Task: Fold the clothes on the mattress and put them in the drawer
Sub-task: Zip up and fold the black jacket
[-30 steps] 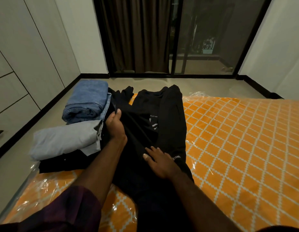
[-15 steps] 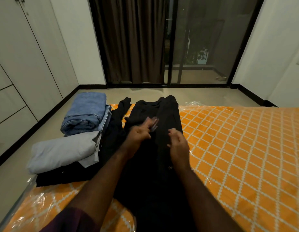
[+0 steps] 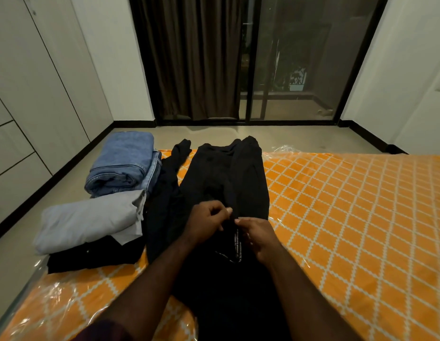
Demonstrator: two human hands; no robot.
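Two hands meet over a long black cloth garment (image 3: 226, 173). It lies flat on the orange mattress with white diamond lines (image 3: 349, 217) and runs away from the person toward the far edge. The left hand (image 3: 206, 223) has its fingers curled and pinches a fold of the black cloth near the middle. The right hand (image 3: 259, 238) is just beside it and pinches the same fold with bent fingers. Thin white print shows on the cloth under the right hand.

A second crumpled black garment (image 3: 164, 193) lies touching the first on its left. Further left is a pile: folded blue jeans (image 3: 123, 163) at the far end and a folded pale grey cloth (image 3: 91, 222) nearer, which rests on a folded black cloth (image 3: 91, 258).

The mattress is wrapped in shiny clear plastic and sits low on a grey floor (image 3: 300, 137). On the left stands a white cupboard with flat drawer fronts (image 3: 14, 156). Straight ahead are a dark brown curtain (image 3: 189, 57) and a glass sliding door with a black frame (image 3: 300, 57). It is dark outside. A white wall (image 3: 398, 70) stands on the right.
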